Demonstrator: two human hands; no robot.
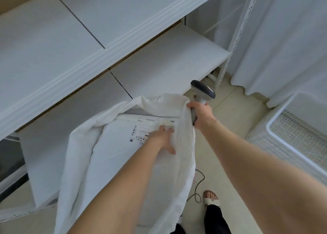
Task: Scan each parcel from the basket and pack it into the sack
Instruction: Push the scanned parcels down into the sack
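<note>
A white sack (77, 156) stands open on the floor below me. Inside it lies a flat white parcel (116, 145) with a printed shipping label facing up. My left hand (163, 140) reaches into the sack's mouth and rests with fingers spread flat on the parcel beside the label. My right hand (201, 113) grips the handle of a grey barcode scanner (203, 90) and also pinches the sack's right rim against it, holding the mouth up. A white plastic basket (276, 126) stands at the right edge.
White shelving (159, 60) runs diagonally across the left and top, its lowest board just behind the sack. White curtains (283, 39) hang at the right. The scanner's dark cable (198, 186) trails on the tiled floor near my sandalled foot (211, 198).
</note>
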